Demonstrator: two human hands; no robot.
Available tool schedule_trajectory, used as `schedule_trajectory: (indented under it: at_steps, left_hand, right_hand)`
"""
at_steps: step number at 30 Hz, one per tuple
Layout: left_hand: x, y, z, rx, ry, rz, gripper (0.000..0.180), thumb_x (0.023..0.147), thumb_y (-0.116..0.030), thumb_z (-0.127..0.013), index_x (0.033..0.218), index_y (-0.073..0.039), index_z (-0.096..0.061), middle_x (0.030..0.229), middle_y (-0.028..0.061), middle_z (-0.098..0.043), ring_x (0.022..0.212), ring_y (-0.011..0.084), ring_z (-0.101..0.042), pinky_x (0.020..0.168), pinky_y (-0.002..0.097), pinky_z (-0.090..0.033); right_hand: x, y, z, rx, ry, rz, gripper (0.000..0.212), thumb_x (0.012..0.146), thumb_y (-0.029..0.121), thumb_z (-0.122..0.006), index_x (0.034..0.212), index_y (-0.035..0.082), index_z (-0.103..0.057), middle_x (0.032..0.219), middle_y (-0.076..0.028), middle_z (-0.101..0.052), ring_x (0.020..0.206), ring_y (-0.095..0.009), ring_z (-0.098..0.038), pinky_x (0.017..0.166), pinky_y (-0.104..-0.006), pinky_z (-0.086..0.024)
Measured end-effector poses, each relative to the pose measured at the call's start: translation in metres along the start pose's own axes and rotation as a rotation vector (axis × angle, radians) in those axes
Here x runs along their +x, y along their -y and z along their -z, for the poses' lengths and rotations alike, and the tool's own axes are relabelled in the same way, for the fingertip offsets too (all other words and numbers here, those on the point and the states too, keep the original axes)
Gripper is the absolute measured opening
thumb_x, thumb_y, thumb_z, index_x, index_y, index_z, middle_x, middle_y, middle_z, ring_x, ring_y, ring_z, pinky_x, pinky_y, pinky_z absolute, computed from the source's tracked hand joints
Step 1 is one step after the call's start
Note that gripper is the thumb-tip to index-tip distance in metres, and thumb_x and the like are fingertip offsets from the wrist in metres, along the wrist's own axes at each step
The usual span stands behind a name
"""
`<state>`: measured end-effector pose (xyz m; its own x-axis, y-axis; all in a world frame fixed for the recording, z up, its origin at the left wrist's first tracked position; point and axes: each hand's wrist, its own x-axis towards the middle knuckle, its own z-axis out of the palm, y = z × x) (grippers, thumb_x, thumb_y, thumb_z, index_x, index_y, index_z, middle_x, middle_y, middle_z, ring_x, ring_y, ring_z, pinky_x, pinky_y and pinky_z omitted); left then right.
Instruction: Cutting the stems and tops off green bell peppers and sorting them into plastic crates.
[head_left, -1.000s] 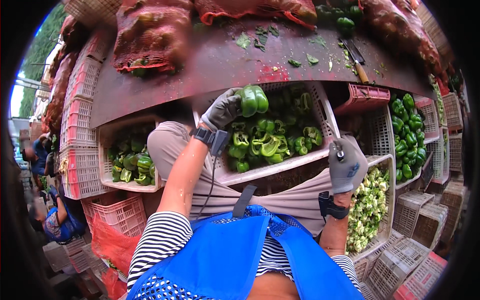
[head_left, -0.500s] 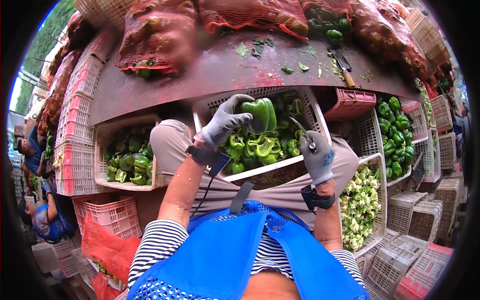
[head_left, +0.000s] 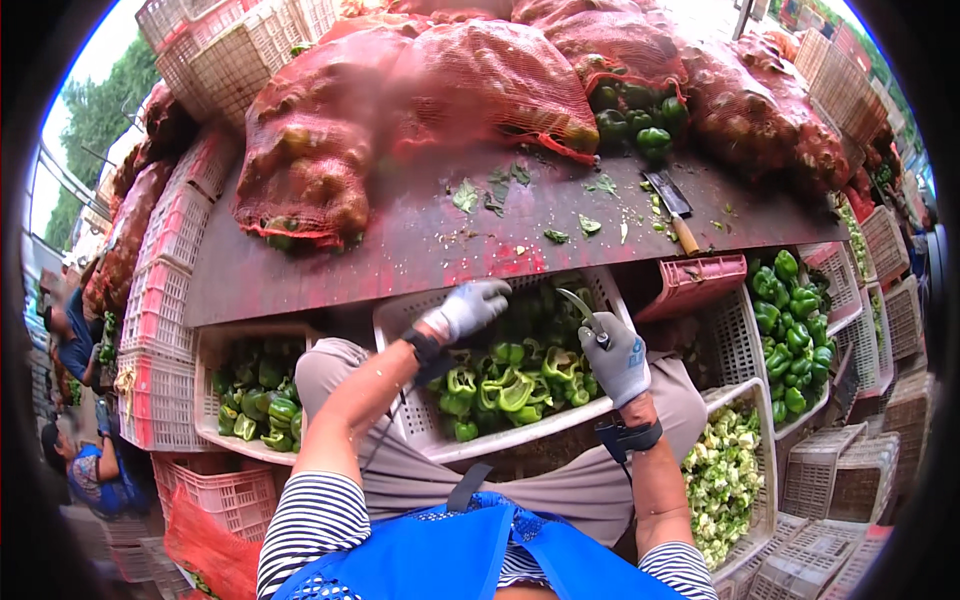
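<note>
My left hand [head_left: 470,308], in a grey glove, reaches over the left side of a white crate [head_left: 440,447] between my knees. Its fingers stretch to the right, and I see no pepper in them. Cut green peppers [head_left: 515,388] lie in the front of the crate, with darker whole-looking ones in shadow behind. My right hand [head_left: 620,362], also gloved, is closed around the handle of a small curved knife [head_left: 578,303]. The blade points up and left over the crate's right part.
A dark tabletop [head_left: 400,262] ahead bears red mesh sacks [head_left: 480,80], leaf scraps and a cleaver [head_left: 672,205]. Pepper crates stand left [head_left: 250,446] and right [head_left: 800,425]. A crate of pale cores [head_left: 720,480] stands by my right knee. Co-workers [head_left: 95,465] are at far left.
The green pepper has left my left hand, which has moved right and its fingers have straightened. My right hand still grips the knife. The view has tilted up, showing more of the sacks.
</note>
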<state>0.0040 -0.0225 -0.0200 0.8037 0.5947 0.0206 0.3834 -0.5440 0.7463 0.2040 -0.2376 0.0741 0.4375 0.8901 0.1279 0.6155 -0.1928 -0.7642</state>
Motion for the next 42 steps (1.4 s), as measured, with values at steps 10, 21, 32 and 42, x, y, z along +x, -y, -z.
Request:
schedule_trajectory:
  at_steps: [10,21,32,42]
  left_hand:
    - [0.231,0.034,0.076,0.558,-0.032,0.324,0.037,0.091,-0.028,-0.049,0.123,-0.015,-0.062,0.107,0.0160,-0.069,0.101,0.0345,-0.065,0.086,0.0447,-0.050]
    - [0.396,-0.043,0.060,0.663,-0.213,0.144,0.046,0.084,-0.048,-0.054,0.104,-0.011,-0.072,0.109,0.0189,-0.068,0.104,0.0328,-0.065,0.089,0.0434,-0.051]
    - [0.372,-0.107,0.060,0.888,0.249,-0.221,0.033,0.088,-0.034,-0.053,0.105,-0.012,-0.070,0.104,0.0135,-0.071,0.095,0.0300,-0.069,0.082,0.0415,-0.054]
    - [0.295,-0.033,0.043,0.868,-0.218,-0.482,0.071,0.068,-0.041,-0.077,0.128,-0.013,-0.052,0.115,0.0136,-0.061,0.100,0.0356,-0.062,0.089,0.0471,-0.046]
  right_hand:
    - [0.048,-0.060,-0.008,0.063,0.026,-0.023,0.014,0.083,0.015,-0.068,0.094,0.008,-0.063,0.080,-0.015,-0.064,0.073,-0.034,-0.064,0.063,-0.0390,-0.050]
    - [0.048,-0.081,0.008,-0.135,0.062,0.107,0.029,0.069,0.013,-0.072,0.095,0.014,-0.060,0.072,-0.007,-0.058,0.062,-0.030,-0.060,0.053,-0.0411,-0.046]
    - [0.044,-0.082,0.009,-0.143,0.143,0.113,0.033,0.064,0.014,-0.075,0.095,0.014,-0.061,0.073,-0.006,-0.060,0.063,-0.028,-0.061,0.053,-0.0392,-0.046]
    - [0.042,-0.079,0.003,-0.158,0.127,0.151,0.028,0.070,0.012,-0.073,0.095,0.014,-0.062,0.074,-0.006,-0.061,0.061,-0.028,-0.061,0.053,-0.0385,-0.047]
